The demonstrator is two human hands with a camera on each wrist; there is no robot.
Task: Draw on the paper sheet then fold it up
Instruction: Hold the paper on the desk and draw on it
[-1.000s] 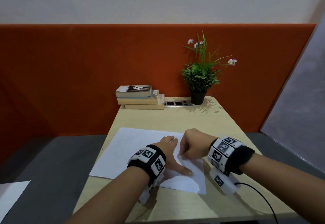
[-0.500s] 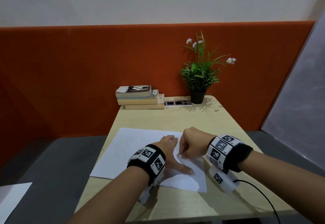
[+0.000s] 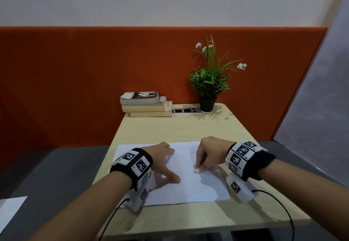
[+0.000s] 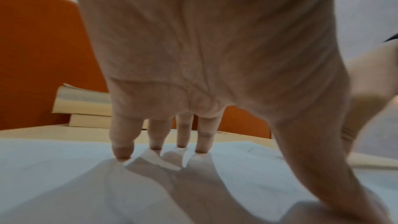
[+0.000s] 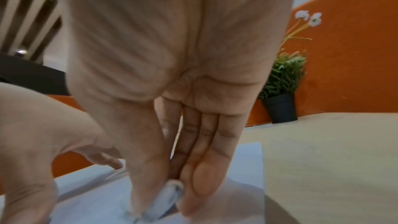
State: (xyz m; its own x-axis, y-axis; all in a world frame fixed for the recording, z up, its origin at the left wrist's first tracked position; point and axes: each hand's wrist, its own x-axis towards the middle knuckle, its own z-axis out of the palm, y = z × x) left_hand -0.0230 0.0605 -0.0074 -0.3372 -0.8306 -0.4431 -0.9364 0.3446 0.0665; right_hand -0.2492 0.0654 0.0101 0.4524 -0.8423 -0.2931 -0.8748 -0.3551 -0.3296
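white paper sheet (image 3: pixel 188 180) lies flat on the near part of the pale wooden table (image 3: pixel 170 127). left hand (image 3: pixel 160 162) presses its left half with spread, straight fingers (image 4: pixel 121 149). right hand (image 3: pixel 209 153), on the right half, pinches a small whitish eraser-like lump (image 5: pixel 170 193) between thumb and fingers against the paper.

paper sheet (image 3: pixel 188 187): its left part lies under the left hand (image 3: pixel 160 162) and wristband; faint pencil marks near the right hand (image 3: pixel 209 153) are too thin to read.
small white object (image 5: pixel 170 193): pinched by the right hand, blurred; what it is cannot be told.
top book (image 3: pixel 140 97): its cover label is too small to read.
second sheet (image 3: pixel 9 212): cut off by the head view's left edge.
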